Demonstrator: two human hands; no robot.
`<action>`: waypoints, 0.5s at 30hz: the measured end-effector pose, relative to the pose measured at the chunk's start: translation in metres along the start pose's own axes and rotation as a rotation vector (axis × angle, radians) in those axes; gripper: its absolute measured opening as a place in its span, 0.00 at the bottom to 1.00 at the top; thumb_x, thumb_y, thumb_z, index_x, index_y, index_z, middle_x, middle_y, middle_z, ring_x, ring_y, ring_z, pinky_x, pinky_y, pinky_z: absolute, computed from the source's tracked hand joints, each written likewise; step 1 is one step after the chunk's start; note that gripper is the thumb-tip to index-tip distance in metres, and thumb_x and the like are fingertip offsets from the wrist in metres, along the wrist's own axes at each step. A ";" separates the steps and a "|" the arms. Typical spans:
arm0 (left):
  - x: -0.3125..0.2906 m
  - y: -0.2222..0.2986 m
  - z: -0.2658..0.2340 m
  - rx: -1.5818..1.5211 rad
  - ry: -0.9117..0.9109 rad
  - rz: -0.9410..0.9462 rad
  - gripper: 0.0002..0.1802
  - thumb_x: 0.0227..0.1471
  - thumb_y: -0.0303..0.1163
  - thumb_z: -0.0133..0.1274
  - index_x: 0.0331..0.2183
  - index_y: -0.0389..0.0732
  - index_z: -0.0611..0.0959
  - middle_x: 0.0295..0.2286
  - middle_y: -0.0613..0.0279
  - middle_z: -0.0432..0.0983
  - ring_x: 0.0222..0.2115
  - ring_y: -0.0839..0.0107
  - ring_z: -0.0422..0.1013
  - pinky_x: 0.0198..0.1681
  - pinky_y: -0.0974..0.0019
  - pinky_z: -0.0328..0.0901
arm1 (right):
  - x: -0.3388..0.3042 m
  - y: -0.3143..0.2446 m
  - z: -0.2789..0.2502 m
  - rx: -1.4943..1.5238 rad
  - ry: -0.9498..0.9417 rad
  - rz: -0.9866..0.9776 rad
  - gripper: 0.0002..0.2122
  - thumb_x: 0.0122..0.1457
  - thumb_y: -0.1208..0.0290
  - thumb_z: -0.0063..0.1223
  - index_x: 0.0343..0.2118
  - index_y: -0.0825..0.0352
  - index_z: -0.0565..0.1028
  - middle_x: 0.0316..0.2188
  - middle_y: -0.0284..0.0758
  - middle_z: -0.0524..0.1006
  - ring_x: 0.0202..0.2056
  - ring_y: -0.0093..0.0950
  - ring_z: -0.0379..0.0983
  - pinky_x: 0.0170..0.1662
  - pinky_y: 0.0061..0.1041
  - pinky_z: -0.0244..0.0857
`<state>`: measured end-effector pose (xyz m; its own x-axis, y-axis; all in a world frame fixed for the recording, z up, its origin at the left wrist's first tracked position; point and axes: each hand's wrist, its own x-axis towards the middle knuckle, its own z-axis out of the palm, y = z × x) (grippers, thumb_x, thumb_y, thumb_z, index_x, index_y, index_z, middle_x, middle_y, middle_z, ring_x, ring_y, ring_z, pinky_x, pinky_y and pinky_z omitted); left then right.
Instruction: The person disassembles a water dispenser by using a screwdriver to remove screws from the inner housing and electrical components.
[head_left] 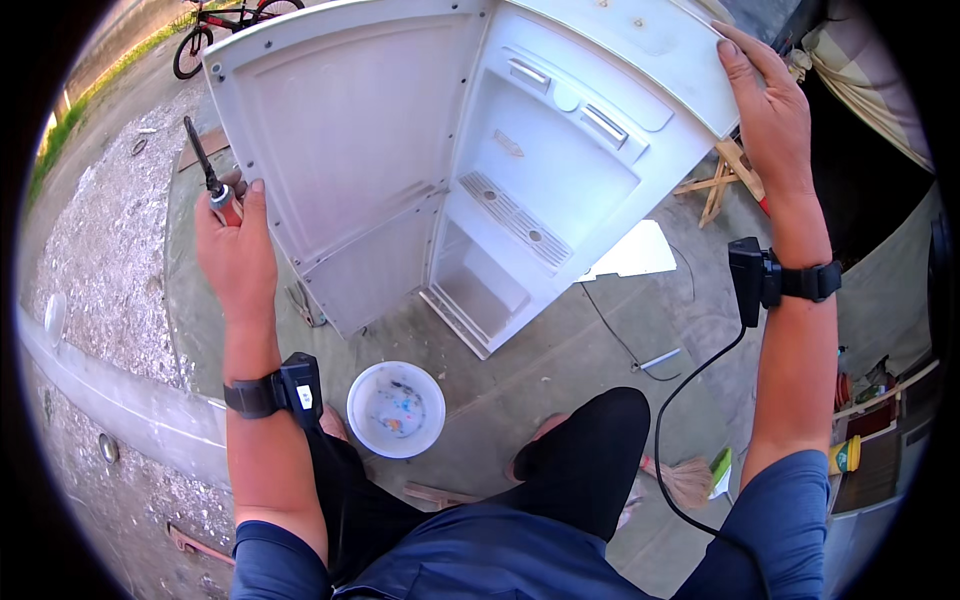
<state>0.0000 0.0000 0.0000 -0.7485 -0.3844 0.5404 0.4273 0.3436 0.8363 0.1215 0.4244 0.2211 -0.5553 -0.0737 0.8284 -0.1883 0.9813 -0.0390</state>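
A white refrigerator (560, 150) stands before me with its pale door (350, 140) swung out to the left. Bare shelves and two slotted fittings show inside the cabinet. My left hand (237, 250) is closed around the red handle of a screwdriver (205, 165), its dark shaft pointing up and away. The thumb of that hand lies against the outer edge of the door. At the cabinet's top right corner, my right hand (775, 125) grips the edge, fingers over the top; part of its grasp is hidden.
A white basin (397, 410) with small bits in it sits on the floor near my feet. Pliers (305, 305) lie beside the door. To the right are a white sheet (635, 252), a wooden stand (720, 185) and a broom (685, 480). A bicycle (235, 22) stands far left.
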 end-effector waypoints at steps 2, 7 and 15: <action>-0.003 0.003 0.000 0.014 -0.040 -0.068 0.14 0.57 0.32 0.61 0.44 0.36 0.80 0.33 0.62 0.79 0.36 0.76 0.73 0.44 0.69 0.68 | 0.001 0.003 -0.005 0.081 -0.008 0.040 0.16 0.67 0.57 0.54 0.52 0.58 0.81 0.44 0.30 0.80 0.44 0.17 0.73 0.49 0.16 0.64; 0.014 -0.023 -0.002 0.033 -0.045 -0.086 0.13 0.57 0.30 0.61 0.42 0.34 0.81 0.34 0.62 0.80 0.35 0.76 0.74 0.43 0.69 0.68 | -0.001 -0.008 0.006 0.044 0.042 0.058 0.14 0.66 0.57 0.55 0.49 0.58 0.82 0.43 0.30 0.82 0.44 0.20 0.76 0.49 0.18 0.67; 0.004 -0.037 -0.004 -0.032 -0.004 -0.167 0.14 0.56 0.31 0.61 0.42 0.34 0.81 0.35 0.60 0.81 0.36 0.75 0.75 0.43 0.68 0.70 | -0.003 -0.011 0.006 0.034 0.031 0.081 0.15 0.66 0.57 0.55 0.49 0.58 0.82 0.44 0.32 0.82 0.46 0.22 0.75 0.50 0.19 0.66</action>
<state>-0.0163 -0.0179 -0.0284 -0.8121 -0.4308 0.3936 0.3128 0.2480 0.9169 0.1205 0.4127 0.2159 -0.5447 0.0117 0.8385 -0.1713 0.9773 -0.1249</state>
